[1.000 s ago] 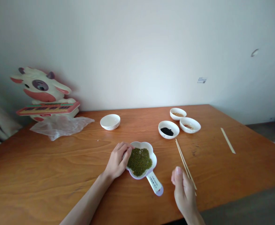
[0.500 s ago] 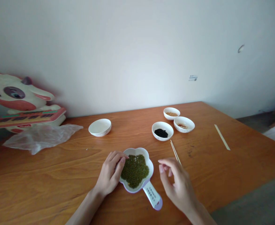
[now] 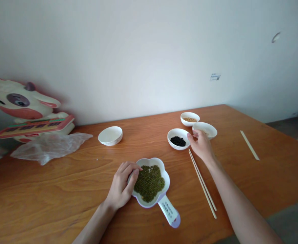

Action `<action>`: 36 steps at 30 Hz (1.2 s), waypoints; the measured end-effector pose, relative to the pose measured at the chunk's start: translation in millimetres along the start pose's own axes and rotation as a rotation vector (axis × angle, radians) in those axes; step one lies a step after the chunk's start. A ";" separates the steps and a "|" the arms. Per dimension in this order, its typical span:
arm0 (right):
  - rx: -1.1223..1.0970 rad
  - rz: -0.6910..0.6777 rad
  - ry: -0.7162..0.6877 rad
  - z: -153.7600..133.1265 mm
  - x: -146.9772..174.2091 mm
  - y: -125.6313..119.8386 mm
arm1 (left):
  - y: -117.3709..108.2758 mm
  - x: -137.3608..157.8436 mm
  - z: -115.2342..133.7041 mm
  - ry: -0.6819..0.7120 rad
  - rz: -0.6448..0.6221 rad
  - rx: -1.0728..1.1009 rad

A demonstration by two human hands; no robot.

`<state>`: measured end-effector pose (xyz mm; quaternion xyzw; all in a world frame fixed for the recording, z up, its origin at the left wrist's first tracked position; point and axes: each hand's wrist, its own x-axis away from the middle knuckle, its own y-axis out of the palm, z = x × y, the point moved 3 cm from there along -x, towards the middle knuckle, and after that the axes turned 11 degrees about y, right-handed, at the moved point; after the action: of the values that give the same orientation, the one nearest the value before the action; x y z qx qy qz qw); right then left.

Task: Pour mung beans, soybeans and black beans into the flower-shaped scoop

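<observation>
A flower-shaped white and lilac dish (image 3: pixel 167 181) with a labelled handle holds green mung beans (image 3: pixel 149 184). My left hand (image 3: pixel 122 184) is closed at the dish's left rim, thumb and fingers curled over the edge. My right hand (image 3: pixel 201 146) reaches over the near edge of a white bowl (image 3: pixel 211 129), its fingers bent together; whatever they hold, if anything, is hidden. The hand covers most of what lies in that bowl. Just left of my right thumb stands a white bowl (image 3: pixel 173 143) of small black grains (image 3: pixel 178 141).
A pair of chopsticks (image 3: pixel 203 184) lies by my right forearm. Behind are a bowl (image 3: pixel 187 123) of tan grains and, to the left, a white bowl (image 3: pixel 110 136). A plastic bag (image 3: pixel 52 145), a cow-shaped toy keyboard (image 3: pixel 32 112) and a pale strip (image 3: pixel 250 145) flank them.
My right hand has moved forward and right, from beside the dish to the white bowl behind the chopsticks. The left hand stays on the dish rim. The view has shifted slightly.
</observation>
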<state>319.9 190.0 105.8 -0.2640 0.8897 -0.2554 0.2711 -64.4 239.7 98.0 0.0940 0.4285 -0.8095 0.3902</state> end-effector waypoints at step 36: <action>0.059 -0.481 0.021 -30.2 36.8 8.7 | 1.6 -0.8 -1.2 0.012 -0.032 -0.023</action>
<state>272.1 183.3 109.7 -0.4574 0.7962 -0.3414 0.2007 -63.0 240.6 96.6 0.0874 0.4415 -0.8102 0.3756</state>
